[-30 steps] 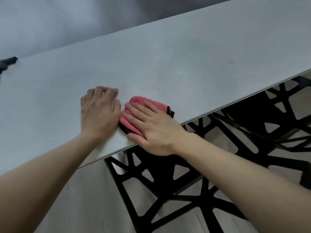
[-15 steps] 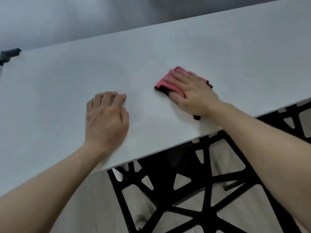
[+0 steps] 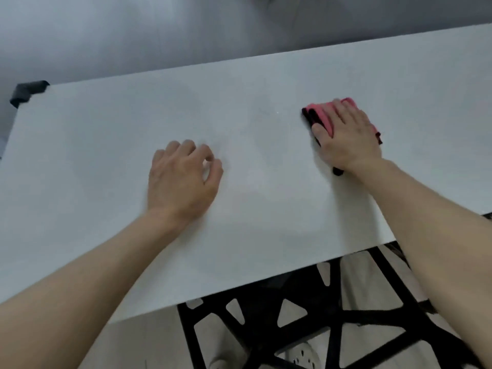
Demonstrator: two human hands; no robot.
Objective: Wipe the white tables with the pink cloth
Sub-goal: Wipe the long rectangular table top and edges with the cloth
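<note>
A white table [image 3: 111, 145] fills most of the view, running from lower left to upper right. A folded pink cloth [image 3: 320, 114] with a dark edge lies on it at the right. My right hand [image 3: 346, 134] lies flat on the cloth, fingers straight, pressing it to the tabletop; most of the cloth is hidden under the palm. My left hand [image 3: 183, 177] rests on the bare tabletop near the middle, fingers loosely curled, holding nothing.
A black lattice frame [image 3: 298, 323] stands under the table's near edge over a pale floor. A white power strip [image 3: 303, 355] lies on the floor below it. A dark corner piece [image 3: 26, 91] sits at the table's far left corner. A grey wall runs behind.
My right hand has slid the pink cloth from beside my left hand, near the front edge, away to the right and further onto the table. My left hand's fingers have curled slightly.
</note>
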